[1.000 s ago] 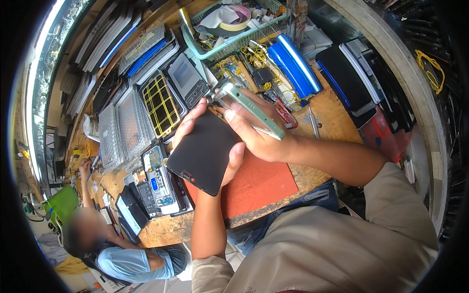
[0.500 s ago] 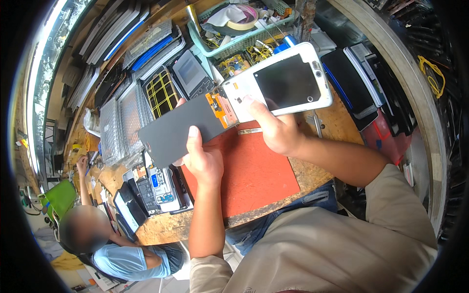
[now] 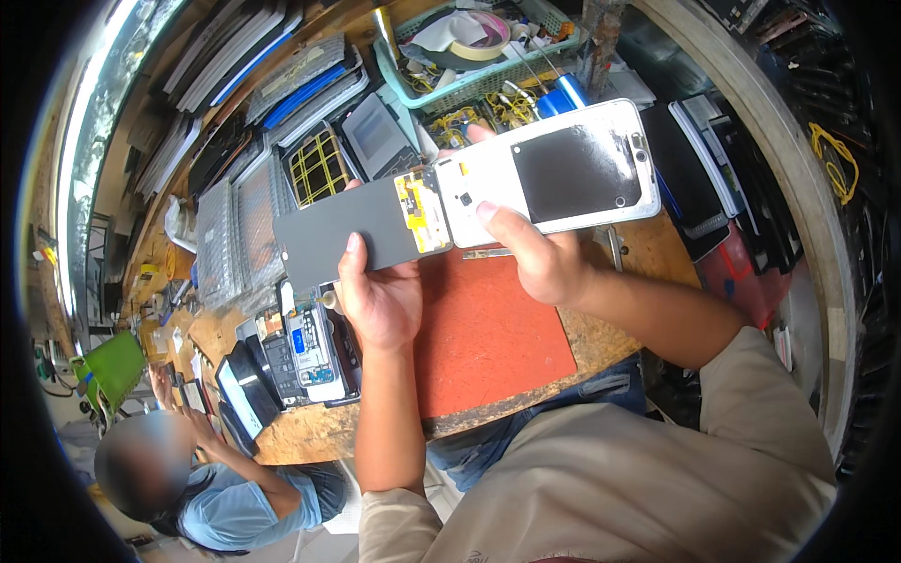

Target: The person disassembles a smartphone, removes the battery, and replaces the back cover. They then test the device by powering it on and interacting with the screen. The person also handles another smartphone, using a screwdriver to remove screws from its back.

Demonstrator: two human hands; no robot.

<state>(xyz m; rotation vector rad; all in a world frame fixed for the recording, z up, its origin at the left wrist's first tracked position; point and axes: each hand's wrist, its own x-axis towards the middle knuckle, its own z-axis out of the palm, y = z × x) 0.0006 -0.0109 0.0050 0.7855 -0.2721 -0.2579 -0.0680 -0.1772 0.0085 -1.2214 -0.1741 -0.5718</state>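
Note:
In my left hand (image 3: 377,298) is a dark grey phone screen panel (image 3: 343,232), its back turned up, with my thumb pressed along its lower edge. An orange and yellow flex cable (image 3: 422,214) lies at the panel's right end, beside a white phone frame (image 3: 488,178). My right hand (image 3: 542,253) grips that frame, thumb on its face and fingers behind it. A black rectangular area (image 3: 572,169) fills much of the frame's right part. Both pieces are held up over a red mat (image 3: 493,333), end to end and seemingly joined at the cable.
Opened phones (image 3: 313,352) stand in a row left of the mat on the wooden bench (image 3: 610,328). Behind are a green basket (image 3: 413,98) with tape rolls, a blue can (image 3: 563,97) and stacked panels (image 3: 310,84). A co-worker in a blue shirt (image 3: 239,507) sits at left.
The panel and frame have tilted nearer to level, the frame end shifting right and slightly down. Both hands still hold them. The co-worker's hands have moved.

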